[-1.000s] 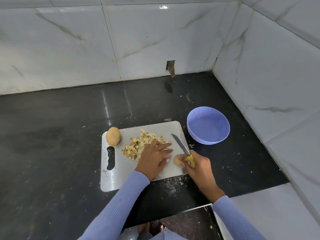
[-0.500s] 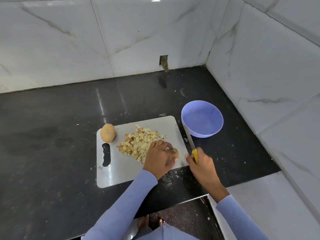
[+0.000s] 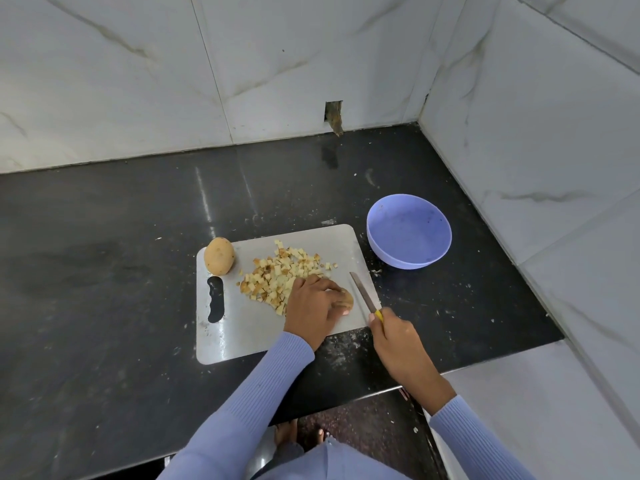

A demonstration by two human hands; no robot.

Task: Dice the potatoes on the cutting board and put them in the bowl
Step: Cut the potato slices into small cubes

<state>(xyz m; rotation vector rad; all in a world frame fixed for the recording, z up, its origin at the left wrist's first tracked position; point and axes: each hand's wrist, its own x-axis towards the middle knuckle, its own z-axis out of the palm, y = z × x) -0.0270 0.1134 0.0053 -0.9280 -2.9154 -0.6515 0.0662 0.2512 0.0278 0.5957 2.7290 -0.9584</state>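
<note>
My cutting board (image 3: 242, 327) lies flat on the black counter (image 3: 104, 271), and everything else I place from it. My left hand (image 3: 311, 306) rests over the board's right half, fingers curled down onto a potato piece (image 3: 344, 299) with brown skin — it is pinned against the board under my fingertips, near the right edge. My right hand (image 3: 393, 336) sits just off the board's near-right corner, wrapped closed around the yellow handle of a knife (image 3: 363, 294); the blade angles up and away over the board's right edge, just beside the potato piece, and I cannot tell whether it touches it.

A heap of diced potato (image 3: 280, 275) covers the middle of the board, spreading toward its far edge and reaching right up to my left knuckles. 1 whole potato (image 3: 219, 255) stands at the board's far-left corner, just beyond the handle slot (image 3: 215, 299) cut along the left side.

The lilac bowl (image 3: 408, 232) stands on the counter just past the board's far-right corner — close to it, not touching, with no dice inside. Pale crumbs speckle the counter along the board's right and near edges. White marble wall tiles (image 3: 138, 81) rise behind the counter.
</note>
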